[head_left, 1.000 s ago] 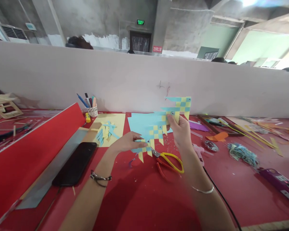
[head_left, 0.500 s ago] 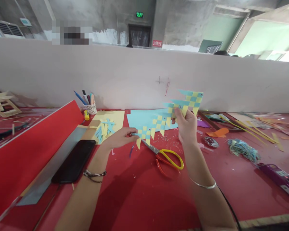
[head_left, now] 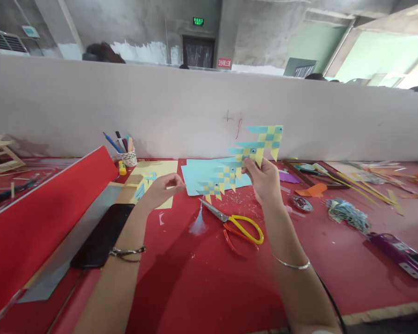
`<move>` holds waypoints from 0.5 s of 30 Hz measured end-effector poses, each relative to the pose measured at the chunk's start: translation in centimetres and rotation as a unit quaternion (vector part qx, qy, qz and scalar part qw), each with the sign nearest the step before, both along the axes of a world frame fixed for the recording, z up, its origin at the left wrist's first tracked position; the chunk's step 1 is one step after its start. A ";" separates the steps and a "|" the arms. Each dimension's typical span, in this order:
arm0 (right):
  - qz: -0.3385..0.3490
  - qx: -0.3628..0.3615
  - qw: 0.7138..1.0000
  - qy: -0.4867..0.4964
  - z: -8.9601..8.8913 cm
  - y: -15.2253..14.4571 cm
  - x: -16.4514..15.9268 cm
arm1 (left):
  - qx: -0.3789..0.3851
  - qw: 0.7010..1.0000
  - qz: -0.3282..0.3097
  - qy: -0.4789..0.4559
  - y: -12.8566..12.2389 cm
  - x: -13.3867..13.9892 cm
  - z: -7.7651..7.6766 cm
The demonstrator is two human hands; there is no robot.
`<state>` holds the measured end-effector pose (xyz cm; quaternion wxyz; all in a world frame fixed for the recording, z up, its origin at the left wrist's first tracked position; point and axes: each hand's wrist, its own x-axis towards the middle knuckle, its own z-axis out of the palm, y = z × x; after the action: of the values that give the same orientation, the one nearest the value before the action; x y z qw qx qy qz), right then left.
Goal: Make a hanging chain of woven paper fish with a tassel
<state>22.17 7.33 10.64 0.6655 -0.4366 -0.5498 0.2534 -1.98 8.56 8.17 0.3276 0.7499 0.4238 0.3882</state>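
My right hand is closed on a hanging chain of paper fish, pinching it near the second fish from the top. Each fish is woven from blue and yellow strips and has a small round eye. A pale blue tassel dangles below the lowest fish, blurred. My left hand is just left of that fish, apart from it, with fingers loosely curved and nothing visible in them. Scissors with one yellow and one red handle lie on the table beneath the chain.
Blue paper lies behind the chain, yellow paper left of it. At left are a phone, a red board and a pen cup. At right lie a yarn bundle and a purple device.
My left hand has let go of the chain's lower end and drawn away to the left. The tassel now swings free. My right hand and the chain have shifted slightly left.
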 end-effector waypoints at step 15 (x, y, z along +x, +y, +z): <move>-0.095 0.038 0.993 -0.062 0.5 -0.1 1.6 | 0.060 0.994 0.008 -0.086 -1.9 0.6 -0.1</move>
<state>23.76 7.18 11.15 0.6672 -0.4763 -0.5553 0.1400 -1.41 6.70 8.11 0.3138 0.7287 0.3760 0.4787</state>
